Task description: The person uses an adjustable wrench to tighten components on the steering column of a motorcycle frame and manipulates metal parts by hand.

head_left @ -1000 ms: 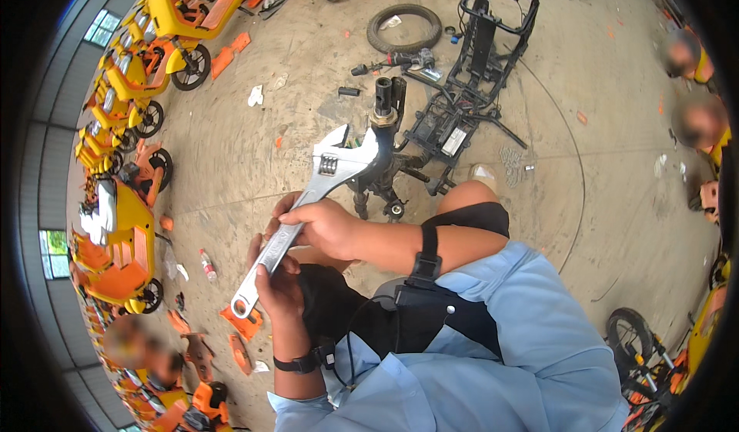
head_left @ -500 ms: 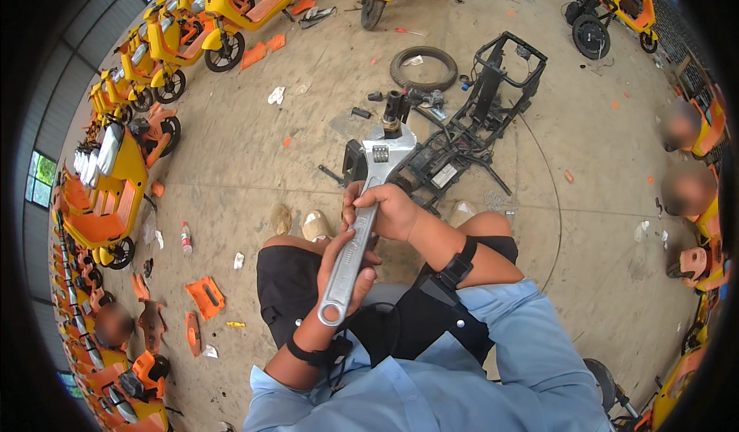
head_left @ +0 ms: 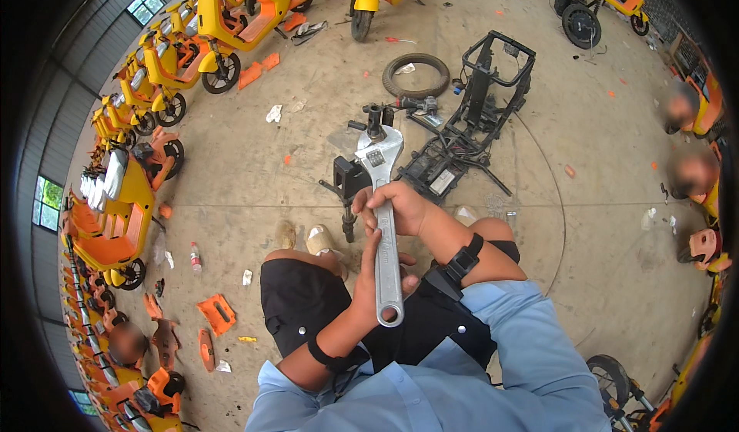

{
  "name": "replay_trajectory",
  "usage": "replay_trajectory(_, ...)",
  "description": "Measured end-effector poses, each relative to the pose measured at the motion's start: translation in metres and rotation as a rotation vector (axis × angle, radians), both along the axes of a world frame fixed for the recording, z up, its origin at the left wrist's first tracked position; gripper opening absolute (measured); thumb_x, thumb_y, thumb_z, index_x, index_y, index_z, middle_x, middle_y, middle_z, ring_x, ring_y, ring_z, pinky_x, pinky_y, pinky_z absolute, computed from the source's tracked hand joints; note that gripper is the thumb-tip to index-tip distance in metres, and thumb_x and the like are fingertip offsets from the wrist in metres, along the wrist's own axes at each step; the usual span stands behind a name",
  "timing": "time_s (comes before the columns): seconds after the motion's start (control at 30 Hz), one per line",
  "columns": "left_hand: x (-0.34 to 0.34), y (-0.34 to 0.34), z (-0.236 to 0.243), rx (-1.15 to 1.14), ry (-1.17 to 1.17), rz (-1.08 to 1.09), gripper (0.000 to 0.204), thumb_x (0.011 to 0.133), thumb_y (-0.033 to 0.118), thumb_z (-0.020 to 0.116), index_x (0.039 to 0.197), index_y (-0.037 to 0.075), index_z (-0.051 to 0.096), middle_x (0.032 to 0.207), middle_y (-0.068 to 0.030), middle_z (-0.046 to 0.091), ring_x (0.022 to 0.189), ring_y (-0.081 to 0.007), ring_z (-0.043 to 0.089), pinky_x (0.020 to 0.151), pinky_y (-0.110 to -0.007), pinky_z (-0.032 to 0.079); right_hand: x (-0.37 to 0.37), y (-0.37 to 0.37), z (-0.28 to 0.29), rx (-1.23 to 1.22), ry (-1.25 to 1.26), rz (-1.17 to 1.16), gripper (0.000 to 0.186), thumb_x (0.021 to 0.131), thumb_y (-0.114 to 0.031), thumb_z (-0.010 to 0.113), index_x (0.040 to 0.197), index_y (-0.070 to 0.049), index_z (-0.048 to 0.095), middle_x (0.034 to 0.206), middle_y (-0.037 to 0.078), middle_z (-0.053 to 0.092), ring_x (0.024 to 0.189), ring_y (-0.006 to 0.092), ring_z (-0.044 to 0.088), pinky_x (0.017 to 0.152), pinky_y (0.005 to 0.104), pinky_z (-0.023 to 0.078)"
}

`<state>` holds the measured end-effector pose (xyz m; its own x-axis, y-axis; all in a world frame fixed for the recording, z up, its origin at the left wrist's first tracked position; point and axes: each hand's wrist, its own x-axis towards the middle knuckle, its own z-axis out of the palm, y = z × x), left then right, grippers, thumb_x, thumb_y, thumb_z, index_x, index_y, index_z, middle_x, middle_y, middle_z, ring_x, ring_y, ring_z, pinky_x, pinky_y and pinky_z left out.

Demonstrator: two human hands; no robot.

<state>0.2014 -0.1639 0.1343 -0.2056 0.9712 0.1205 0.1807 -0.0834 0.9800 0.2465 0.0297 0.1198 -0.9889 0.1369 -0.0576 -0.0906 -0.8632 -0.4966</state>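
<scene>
In the head view, both hands grip a silver adjustable wrench (head_left: pixel 387 255). The right hand (head_left: pixel 404 205) wraps the handle on the far side, nearer the head; the left hand (head_left: pixel 367 282) wraps it lower, closer to the body. The wrench's head lies far of both hands, its jaws at a dark upright post (head_left: pixel 375 116) beyond the knees. Whether they bear on flats there cannot be told.

To work it well, the jaws should sit fully and squarely, snugged with the knurled screw (head_left: pixel 374 157) so there is no play. The handle is best kept at right angles to the post, the load going mainly into the fixed jaw; a smooth push beats a jerk, which could slip and round edges.

As for writing, marks on the wrench handle are too small to read. A whitish label (head_left: pixel 442 182) on the black frame (head_left: pixel 479 85), far right, and the red label on a bottle (head_left: pixel 195 258), left, are equally illegible.
</scene>
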Motion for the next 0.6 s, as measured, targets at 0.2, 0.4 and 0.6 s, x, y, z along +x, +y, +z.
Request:
replay_trajectory(0.2, 0.016, 0.017, 0.022, 0.042, 0.375, -0.101, 0.098, 0.078, 0.016, 0.081, 0.15, 0.002, 0.016, 0.106, -0.0136, 0.068, 0.08, -0.0197, 0.069, 0.072, -0.031, 0.055, 0.017, 0.006, 0.012, -0.011, -0.083, 0.003, 0.045, 0.087, -0.025, 0.047, 0.118, 0.005, 0.059, 0.055, 0.008, 0.057, 0.05, 0.0272, 0.06, 0.053, 0.0376, 0.052)
replay_trajectory(0.4, 0.014, 0.033, 0.024, 0.11, 0.472, -0.133, 0.083, 0.074, 0.019, 0.084, 0.14, 0.002, 0.037, 0.094, -0.011, 0.073, 0.079, -0.0247, 0.073, 0.069, -0.033, 0.057, 0.016, 0.01, 0.017, -0.053, -0.076, -0.012, 0.048, 0.089, -0.027, 0.046, 0.127, 0.002, 0.055, 0.052, 0.007, 0.054, 0.045, 0.0238, 0.058, 0.046, 0.0333, 0.05)
replay_trajectory(0.6, -0.041, 0.012, 0.006, 0.355, 0.435, -0.081, 0.08, 0.077, 0.029, 0.083, 0.138, 0.005, 0.037, 0.085, -0.0135, 0.072, 0.071, -0.0244, 0.072, 0.065, -0.035, 0.057, -0.009, -0.007, 0.023, -0.057, -0.107, -0.055, 0.04, 0.089, -0.025, 0.048, 0.12, -0.001, 0.057, 0.063, 0.01, 0.059, 0.06, 0.0277, 0.063, 0.062, 0.038, 0.052)
